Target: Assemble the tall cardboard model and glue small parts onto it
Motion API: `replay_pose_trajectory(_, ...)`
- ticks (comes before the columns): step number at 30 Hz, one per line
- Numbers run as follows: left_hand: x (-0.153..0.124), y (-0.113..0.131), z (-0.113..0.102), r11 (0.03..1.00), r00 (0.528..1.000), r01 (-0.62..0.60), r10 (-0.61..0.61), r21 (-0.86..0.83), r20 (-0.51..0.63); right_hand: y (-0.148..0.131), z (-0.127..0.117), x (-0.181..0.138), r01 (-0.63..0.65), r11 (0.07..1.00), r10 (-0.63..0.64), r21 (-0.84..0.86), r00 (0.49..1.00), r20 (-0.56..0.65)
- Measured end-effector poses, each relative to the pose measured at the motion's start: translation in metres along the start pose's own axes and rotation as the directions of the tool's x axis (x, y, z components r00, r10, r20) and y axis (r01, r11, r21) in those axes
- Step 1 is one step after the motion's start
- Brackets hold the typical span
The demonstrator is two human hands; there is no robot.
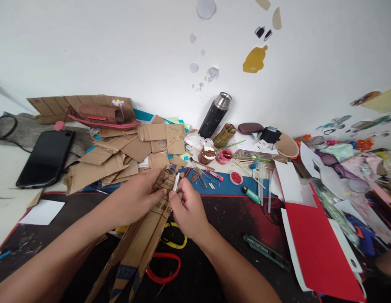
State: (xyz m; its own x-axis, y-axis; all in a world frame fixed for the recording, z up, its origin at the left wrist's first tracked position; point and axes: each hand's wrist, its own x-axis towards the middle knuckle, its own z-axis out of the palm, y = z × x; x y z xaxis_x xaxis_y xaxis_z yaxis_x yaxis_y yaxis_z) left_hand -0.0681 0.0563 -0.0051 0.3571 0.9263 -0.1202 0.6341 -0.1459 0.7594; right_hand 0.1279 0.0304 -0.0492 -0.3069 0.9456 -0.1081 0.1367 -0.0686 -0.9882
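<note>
A long folded strip of brown cardboard (148, 229) with printed black characters runs from near my body up to both hands. My left hand (132, 198) grips its upper end from the left, thumb on top. At its right edge, my right hand (189, 210) is closed in a pinch on a small white strip (177, 181); whether this is paper or plastic I cannot tell. The strip lies against the cardboard. Under the cardboard and my right wrist, a yellow loop handle (176, 246) and a red loop handle (166, 275) show; their other parts are hidden.
Cardboard scraps (120, 155) pile up at the back left beside a phone (46, 158) and a red model boat (104, 122). A black flask (214, 113) and paint jars (224, 156) stand behind. A utility knife (266, 251) and red sheet (321, 248) lie at right.
</note>
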Motion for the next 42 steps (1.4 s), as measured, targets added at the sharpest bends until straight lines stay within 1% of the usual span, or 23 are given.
replay_pose_trajectory(4,0.001,-0.004,0.003,1.0,1.0,0.009,-0.009,-0.021,-0.003,0.001,0.0,0.0,-0.015,1.0,0.014,0.028,1.0,0.009)
replay_pose_trajectory(10,0.002,-0.009,0.005,0.999,1.0,0.024,-0.025,-0.043,-0.015,0.002,0.0,0.001,-0.036,0.999,0.036,0.027,0.999,0.006)
replay_pose_trajectory(17,0.002,-0.014,0.01,0.997,0.999,-0.006,0.003,-0.077,-0.042,0.003,0.0,0.0,-0.028,0.999,0.027,0.036,1.0,0.012)
replay_pose_trajectory(23,0.001,-0.023,0.016,0.997,0.998,-0.016,0.012,-0.07,-0.057,0.002,0.0,0.001,-0.034,0.998,0.033,0.049,0.999,0.015)
replay_pose_trajectory(30,0.002,-0.011,0.008,0.999,1.0,0.013,-0.014,-0.047,-0.016,0.004,0.001,0.001,-0.04,0.998,0.04,0.054,0.999,0.007)
replay_pose_trajectory(42,0.0,0.0,0.004,0.999,0.999,0.033,-0.034,-0.021,-0.022,0.005,0.002,0.0,-0.047,0.995,0.047,0.085,0.999,0.006)
